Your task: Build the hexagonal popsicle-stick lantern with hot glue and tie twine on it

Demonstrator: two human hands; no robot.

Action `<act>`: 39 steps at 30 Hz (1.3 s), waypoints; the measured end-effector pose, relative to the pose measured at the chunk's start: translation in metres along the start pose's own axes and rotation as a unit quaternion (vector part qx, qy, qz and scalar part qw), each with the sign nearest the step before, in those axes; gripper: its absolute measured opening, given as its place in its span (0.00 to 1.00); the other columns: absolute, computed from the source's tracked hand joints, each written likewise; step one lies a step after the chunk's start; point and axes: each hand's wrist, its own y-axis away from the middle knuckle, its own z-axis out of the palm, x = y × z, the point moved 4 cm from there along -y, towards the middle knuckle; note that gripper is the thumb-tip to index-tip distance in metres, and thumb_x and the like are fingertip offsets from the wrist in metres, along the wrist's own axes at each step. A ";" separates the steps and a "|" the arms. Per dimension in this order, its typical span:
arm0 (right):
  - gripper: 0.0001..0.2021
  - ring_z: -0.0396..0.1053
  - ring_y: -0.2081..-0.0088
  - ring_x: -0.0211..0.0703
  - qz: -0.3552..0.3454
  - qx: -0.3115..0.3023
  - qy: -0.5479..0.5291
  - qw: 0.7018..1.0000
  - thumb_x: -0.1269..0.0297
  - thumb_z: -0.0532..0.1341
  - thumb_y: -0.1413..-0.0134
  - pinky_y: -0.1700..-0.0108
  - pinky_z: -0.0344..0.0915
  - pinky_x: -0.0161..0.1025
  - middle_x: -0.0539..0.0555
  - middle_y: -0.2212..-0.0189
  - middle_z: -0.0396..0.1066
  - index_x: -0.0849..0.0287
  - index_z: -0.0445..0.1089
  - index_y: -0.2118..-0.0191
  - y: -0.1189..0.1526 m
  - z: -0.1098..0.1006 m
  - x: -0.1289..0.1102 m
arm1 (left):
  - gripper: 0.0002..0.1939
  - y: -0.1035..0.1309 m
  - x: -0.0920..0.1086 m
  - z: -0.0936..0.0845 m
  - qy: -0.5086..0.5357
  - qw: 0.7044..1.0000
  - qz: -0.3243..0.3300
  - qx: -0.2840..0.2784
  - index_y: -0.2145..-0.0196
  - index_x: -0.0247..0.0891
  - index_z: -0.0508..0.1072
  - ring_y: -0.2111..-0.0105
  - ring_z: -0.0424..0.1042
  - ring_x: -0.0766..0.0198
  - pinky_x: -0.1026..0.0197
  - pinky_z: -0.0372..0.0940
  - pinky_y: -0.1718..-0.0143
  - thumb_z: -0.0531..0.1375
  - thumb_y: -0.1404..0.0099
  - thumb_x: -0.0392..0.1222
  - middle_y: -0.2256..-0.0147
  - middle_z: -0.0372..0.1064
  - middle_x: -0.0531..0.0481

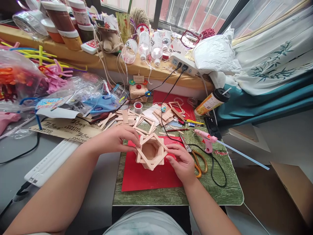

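A hollow pot of stacked craft sticks (146, 159) stands over a red sheet (139, 183), its layers crossed into a star-like opening. My left hand (123, 139) pinches the top layer at its left corner between thumb and fingers. On the opposite corner, my right hand (180, 161) grips the same top layer with thumb and fingertips. Scissors (200, 161) with orange handles lie right beside my right hand. Beyond the pot lies a square frame of craft sticks (153, 127). The pot's base is partly hidden.
A pink glue gun (207, 139) with a long glue stick rests at the right, its black cord looping over the green table (215, 195). Loose craft sticks (126, 116) are piled behind. A lidded drink cup (212, 101) stands back right. Plastic bags (73, 91) crowd the left.
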 end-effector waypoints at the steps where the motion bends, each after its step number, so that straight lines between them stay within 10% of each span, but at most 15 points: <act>1: 0.15 0.80 0.47 0.53 0.010 0.009 -0.011 1.000 0.68 0.72 0.35 0.42 0.78 0.55 0.56 0.48 0.82 0.43 0.84 0.46 0.000 0.001 0.000 | 0.08 0.000 0.000 0.000 0.004 1.000 -0.003 -0.001 0.52 0.48 0.87 0.56 0.82 0.58 0.61 0.74 0.52 0.71 0.28 0.44 0.55 0.83 0.44; 39: 0.06 0.80 0.53 0.50 0.059 0.018 -0.080 0.995 0.67 0.75 0.39 0.49 0.81 0.52 0.56 0.55 0.82 0.48 0.84 0.58 0.006 0.018 0.000 | 0.06 0.003 -0.012 -0.006 0.008 0.998 -0.060 -0.019 0.55 0.46 0.86 0.53 0.80 0.59 0.61 0.72 0.51 0.69 0.28 0.44 0.55 0.84 0.47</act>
